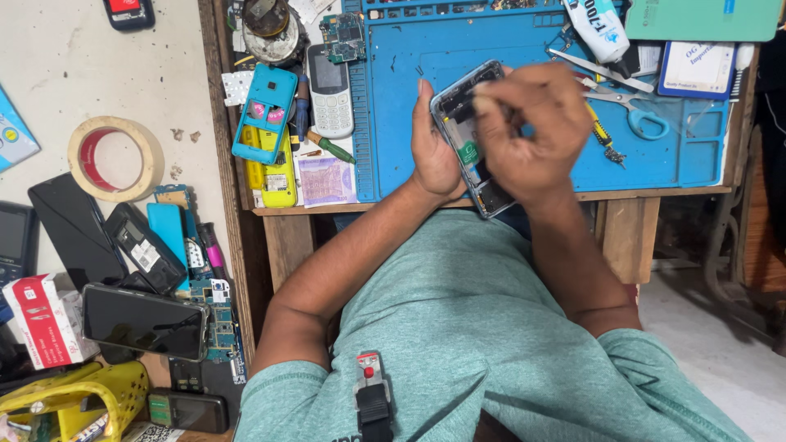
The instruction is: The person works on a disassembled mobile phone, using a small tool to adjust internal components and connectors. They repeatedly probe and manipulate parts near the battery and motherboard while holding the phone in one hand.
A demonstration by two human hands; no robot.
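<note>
One opened smartphone (468,139), its back cover off and dark inner parts with a small green patch showing inside a silvery frame, sits tilted above the near edge of the blue silicone repair mat (524,41). The left hand (432,151) cradles it from the left side, fingers wrapped behind the frame and grasping it. The right hand (528,131) lies over the phone's upper half, its fingers (491,102) bunched together and pressed to the top corner; whether they pinch a small part cannot be told.

On the mat, right of the phone, lie one pair of scissors (634,110) with blue plastic loops, one metal pair of tweezers (598,69), one yellow-and-black screwdriver (602,135) and one white glue tube (598,29) with a black tip.

Left of the mat on the wooden worktop (622,233) stand one white keypad phone (330,90), one turquoise plastic phone shell (264,115), one yellow phone body (278,176) and one bare circuit board (344,37).

Further left of the mat, on the pale surface, lie one ring of cream masking tape (115,160) and one glossy black smartphone (145,322).
</note>
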